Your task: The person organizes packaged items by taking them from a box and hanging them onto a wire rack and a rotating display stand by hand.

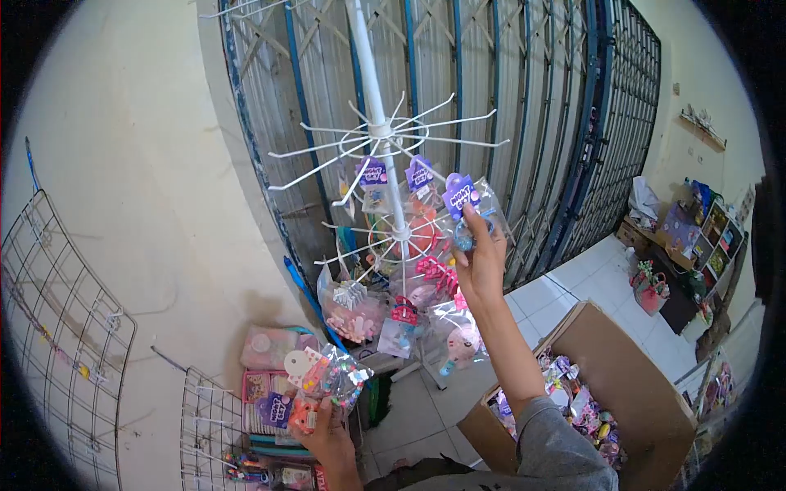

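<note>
My right hand [483, 260] is raised at the white display rack [379, 131], thumb and fingers closed on a clear packet with a purple header card [460, 196]. The packet is at the end of one of the rack's prongs, and a blue piece shows inside it. Two similar purple-carded packets [373, 173] hang farther in on the same tier. Low on the left, my left hand [329, 442] grips a bunch of packaged trinkets [327, 380], among them an orange piece, colourful beads and another purple card. Its fingers are partly hidden behind the packets.
Bagged pink accessories [352, 315] hang on the lower tier. An open cardboard box [647, 393] of colourful packets stands at right. Wire grid panels [70, 327] lean at left near stacked goods [266, 348]. Behind the rack is a folding metal gate [524, 123]; shelves [712, 237] stand far right.
</note>
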`<state>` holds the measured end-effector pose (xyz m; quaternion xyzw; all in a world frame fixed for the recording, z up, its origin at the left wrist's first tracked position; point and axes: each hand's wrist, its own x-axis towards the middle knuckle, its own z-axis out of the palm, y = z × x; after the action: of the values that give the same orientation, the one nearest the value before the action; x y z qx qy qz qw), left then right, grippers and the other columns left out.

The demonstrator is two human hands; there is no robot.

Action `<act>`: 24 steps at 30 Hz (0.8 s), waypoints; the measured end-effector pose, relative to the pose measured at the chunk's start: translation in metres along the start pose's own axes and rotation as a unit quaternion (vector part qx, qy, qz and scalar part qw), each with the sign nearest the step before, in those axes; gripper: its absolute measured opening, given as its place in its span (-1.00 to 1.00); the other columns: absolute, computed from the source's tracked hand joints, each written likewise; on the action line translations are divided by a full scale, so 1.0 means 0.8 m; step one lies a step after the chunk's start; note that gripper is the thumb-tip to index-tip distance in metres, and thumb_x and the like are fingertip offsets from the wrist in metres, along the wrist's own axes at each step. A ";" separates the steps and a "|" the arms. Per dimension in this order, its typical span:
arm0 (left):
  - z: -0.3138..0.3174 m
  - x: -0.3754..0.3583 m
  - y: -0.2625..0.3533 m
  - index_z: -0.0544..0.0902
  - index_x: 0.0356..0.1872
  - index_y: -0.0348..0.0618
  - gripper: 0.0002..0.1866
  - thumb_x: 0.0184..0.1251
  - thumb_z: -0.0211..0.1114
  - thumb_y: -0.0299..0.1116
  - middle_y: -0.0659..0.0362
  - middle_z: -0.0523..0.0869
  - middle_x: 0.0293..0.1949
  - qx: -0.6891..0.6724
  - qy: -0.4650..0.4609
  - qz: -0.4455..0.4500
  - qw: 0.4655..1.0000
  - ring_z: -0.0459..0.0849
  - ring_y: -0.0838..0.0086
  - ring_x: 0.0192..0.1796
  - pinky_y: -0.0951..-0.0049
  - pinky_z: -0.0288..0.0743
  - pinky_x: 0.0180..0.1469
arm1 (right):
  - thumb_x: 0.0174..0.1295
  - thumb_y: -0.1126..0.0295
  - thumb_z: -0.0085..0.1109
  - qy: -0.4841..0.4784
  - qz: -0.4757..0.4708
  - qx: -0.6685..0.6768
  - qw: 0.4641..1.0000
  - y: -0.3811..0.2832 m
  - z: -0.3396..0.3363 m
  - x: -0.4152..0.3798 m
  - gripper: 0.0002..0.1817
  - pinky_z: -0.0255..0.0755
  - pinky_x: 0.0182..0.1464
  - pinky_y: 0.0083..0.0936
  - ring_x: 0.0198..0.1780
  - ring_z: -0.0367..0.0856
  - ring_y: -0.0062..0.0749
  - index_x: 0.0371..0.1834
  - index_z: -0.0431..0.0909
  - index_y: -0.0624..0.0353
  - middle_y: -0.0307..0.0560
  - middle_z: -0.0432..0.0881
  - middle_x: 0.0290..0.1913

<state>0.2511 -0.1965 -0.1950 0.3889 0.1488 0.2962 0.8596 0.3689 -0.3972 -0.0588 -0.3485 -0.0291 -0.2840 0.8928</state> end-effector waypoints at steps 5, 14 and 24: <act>0.003 -0.005 0.013 0.33 -0.17 -0.29 -0.63 -0.09 0.11 -0.72 0.15 0.44 -0.33 0.059 -0.073 0.028 0.995 0.48 0.48 -0.25 0.57 0.42 -0.24 | -0.02 0.41 0.11 -0.013 -0.037 -0.047 0.998 0.016 -0.009 0.013 -0.89 -0.05 -0.79 -0.81 -0.71 0.21 -0.80 -0.51 0.37 0.10 -0.37 0.38 -0.59; 0.028 -0.015 0.032 0.34 -0.21 -0.29 -0.66 -0.10 0.08 -0.70 0.13 0.46 -0.26 -0.064 -0.096 0.012 0.993 0.48 0.47 -0.21 0.50 0.41 -0.15 | -0.05 0.40 0.15 -0.047 -0.064 -0.072 0.994 0.059 0.006 0.047 -0.82 0.09 -0.71 -0.79 -0.65 0.25 -0.77 -0.36 0.41 0.13 -0.36 0.41 -0.55; 0.026 -0.010 0.019 0.36 -0.17 -0.32 -0.62 -0.11 0.10 -0.77 0.12 0.50 -0.31 -0.082 -0.119 -0.028 0.989 0.52 0.51 -0.29 0.59 0.45 -0.25 | 0.05 0.27 0.03 -0.268 0.215 -0.176 0.922 0.067 -0.047 -0.086 -0.47 0.24 -0.15 -0.59 -0.09 0.34 -0.51 0.06 0.12 0.21 -0.11 0.37 -0.08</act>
<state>0.2487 -0.2053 -0.1696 0.3455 0.0312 0.2348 0.9081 0.3341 -0.3560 -0.1365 -0.5614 -0.1415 0.0181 0.8152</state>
